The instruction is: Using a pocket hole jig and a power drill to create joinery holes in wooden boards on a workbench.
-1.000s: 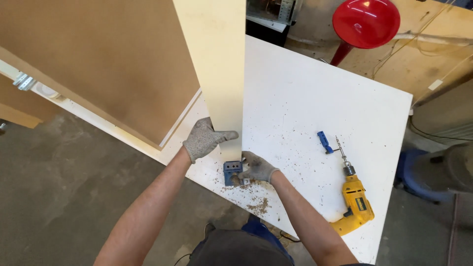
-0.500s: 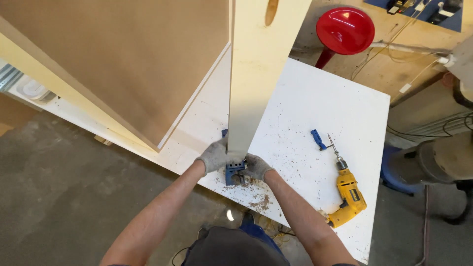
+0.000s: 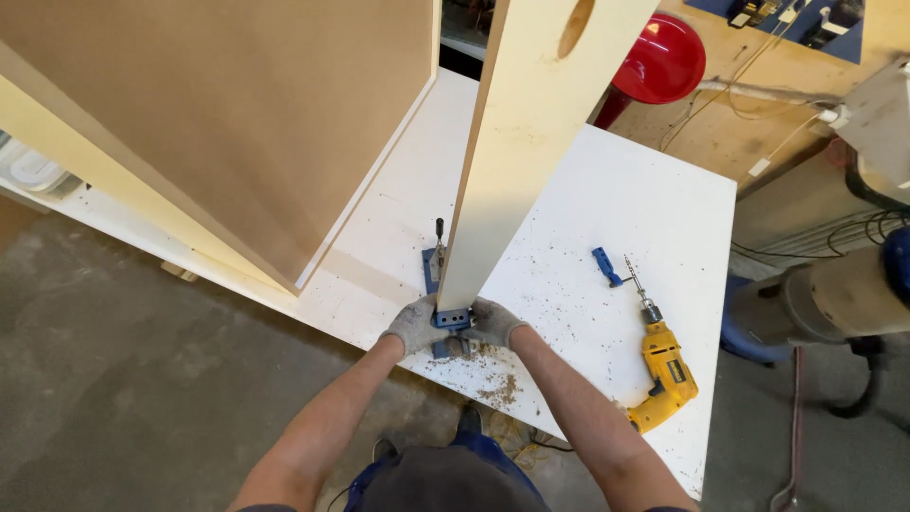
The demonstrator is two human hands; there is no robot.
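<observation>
A tall cream board (image 3: 531,142) stands upright on the white worktable (image 3: 607,209), its lower end set in a blue drilling jig (image 3: 451,318) near the table's front edge. My left hand (image 3: 414,325), in a grey glove, is closed around the jig's left side. My right hand (image 3: 495,325), also gloved, grips its right side at the foot of the board. A black handle (image 3: 439,230) of the jig sticks up behind the board.
A yellow power drill (image 3: 666,372) with a bit lies on the table to the right, beside a small blue piece (image 3: 606,266). Sawdust is scattered about the jig. A large brown cabinet panel (image 3: 218,123) stands to the left. A red stool (image 3: 659,59) sits beyond the table.
My left hand came down off the board's face to the jig. Both hands now grip the jig, and the view has shifted so the board leans to the right.
</observation>
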